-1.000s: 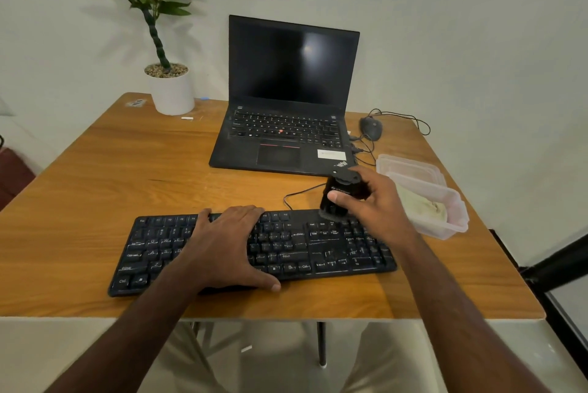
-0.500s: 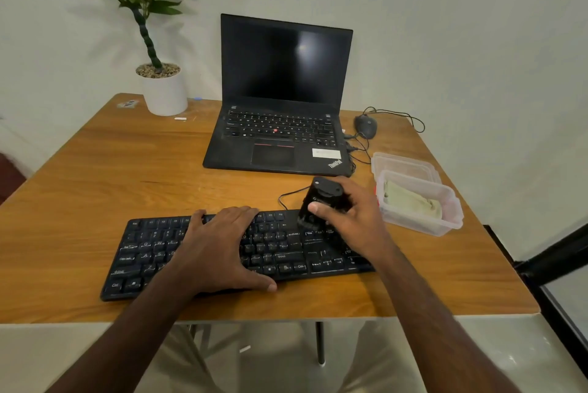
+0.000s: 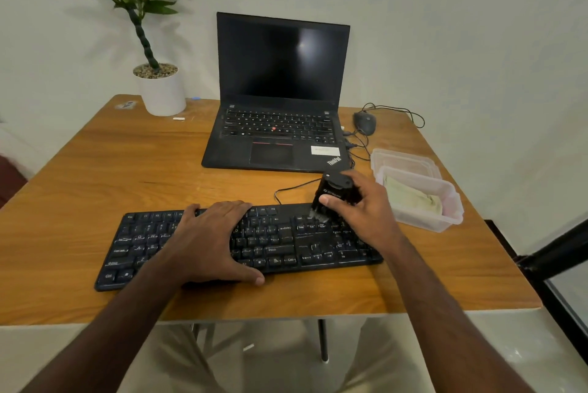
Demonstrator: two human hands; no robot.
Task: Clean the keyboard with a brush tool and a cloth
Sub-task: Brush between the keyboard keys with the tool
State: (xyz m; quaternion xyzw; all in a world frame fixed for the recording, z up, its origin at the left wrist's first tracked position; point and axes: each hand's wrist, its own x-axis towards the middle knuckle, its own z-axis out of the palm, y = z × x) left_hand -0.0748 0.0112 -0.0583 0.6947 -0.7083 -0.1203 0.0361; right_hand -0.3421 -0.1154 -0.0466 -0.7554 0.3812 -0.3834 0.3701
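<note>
Both busy: left hand (image 3: 210, 240) flat, hiding keyboard (image 3: 286, 243) keys; right hand (image 3: 366, 208) grips blurred brush tool (image 3: 334, 195).

Wooden table (image 3: 95, 189), black keyboard (image 3: 286, 243) under the gripped brush, laptop (image 3: 276, 138) beyond it, mouse (image 3: 364, 123) farther back, clear container (image 3: 423, 221) right of the grip, potted plant (image 3: 162, 90) far left.

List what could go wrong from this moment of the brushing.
1. The brush tool works the keyboard's far right edge; swept dust may land on the table or near the open container holding the cloth.
2. The left hand covers middle keys, which could go unbrushed.
</note>
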